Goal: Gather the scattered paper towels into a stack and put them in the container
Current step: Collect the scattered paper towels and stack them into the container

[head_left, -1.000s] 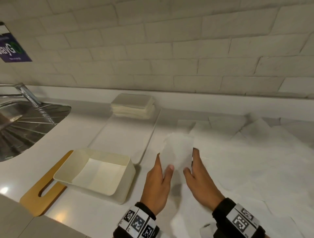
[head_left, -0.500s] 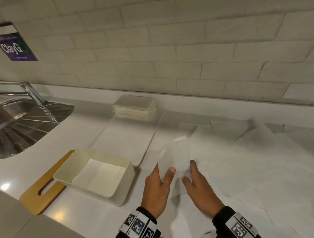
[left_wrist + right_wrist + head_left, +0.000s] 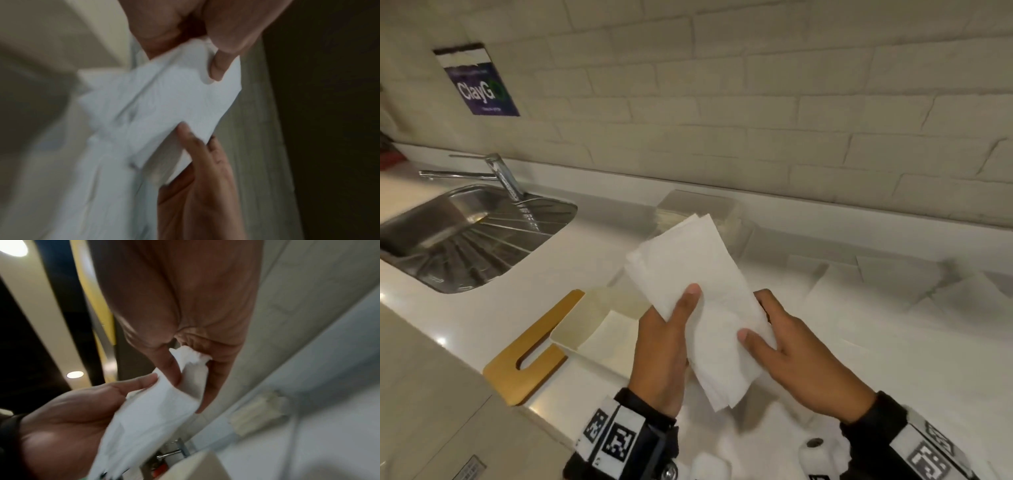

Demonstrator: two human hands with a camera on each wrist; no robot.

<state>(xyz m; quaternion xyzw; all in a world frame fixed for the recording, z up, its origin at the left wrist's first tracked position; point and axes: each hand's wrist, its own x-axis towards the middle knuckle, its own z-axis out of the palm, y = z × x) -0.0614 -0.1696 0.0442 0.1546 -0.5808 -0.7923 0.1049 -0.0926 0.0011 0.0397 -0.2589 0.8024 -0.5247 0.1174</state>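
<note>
I've got a small stack of paper towels (image 3: 698,301) up off the counter, held between both hands. My left hand (image 3: 666,346) has its thumb (image 3: 686,301) pressed on top of the stack, with the rest of my fingers tucked underneath where the head view can't see them. My right hand (image 3: 801,356) pinches the stack's other edge, thumb (image 3: 753,339) on top, fingers curled behind the paper. The left wrist view is badly smeared, but it does show a thumb (image 3: 220,68) clamped on the towel edge. In the right wrist view the paper (image 3: 156,412) is bunched into the crook of my thumb (image 3: 170,366).

The container (image 3: 606,318) sits just left of and below my left hand, on the counter, mostly hidden behind the stack and my wrist; I can't make out what's inside. A wooden lid (image 3: 530,353) lies partly under it. More loose towels (image 3: 893,308) are spread out to the right of my right hand, hard to tell apart against the white counter. Beyond my fingertips there's another pile (image 3: 726,219), half covered by the towels I'm holding.
</note>
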